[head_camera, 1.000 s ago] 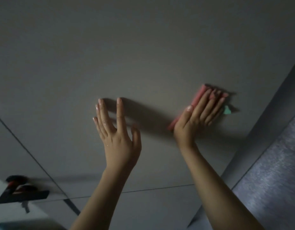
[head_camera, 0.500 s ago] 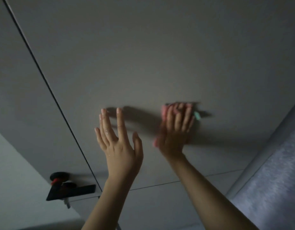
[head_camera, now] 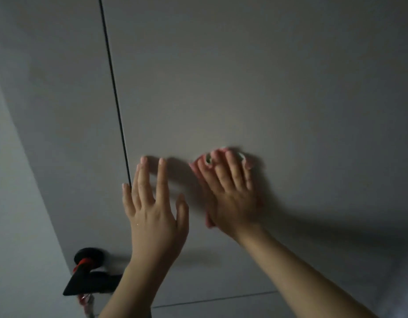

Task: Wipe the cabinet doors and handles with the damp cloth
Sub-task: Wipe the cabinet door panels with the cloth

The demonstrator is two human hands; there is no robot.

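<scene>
hands (head_camera: 189, 203): 2 | cloth (head_camera: 209, 220): 1 | cabinet doors (head_camera: 244, 88): 3 | black fixture (head_camera: 90, 283): 1

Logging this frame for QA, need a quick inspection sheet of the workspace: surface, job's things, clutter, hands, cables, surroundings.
Surface: grey cabinet door, dimly lit; dark vertical seam at its left edge.
Job's things: pink cloth flat against the door, mostly hidden under the right hand; no handle seen.
Clutter: nothing seen.
Hands: right hand presses the cloth with straight fingers, blurred; left hand raised, fingers spread, contact with the door unclear.
Cables: nothing seen.
Surroundings: black fixture with red part lower left; pale wall far left.
</scene>
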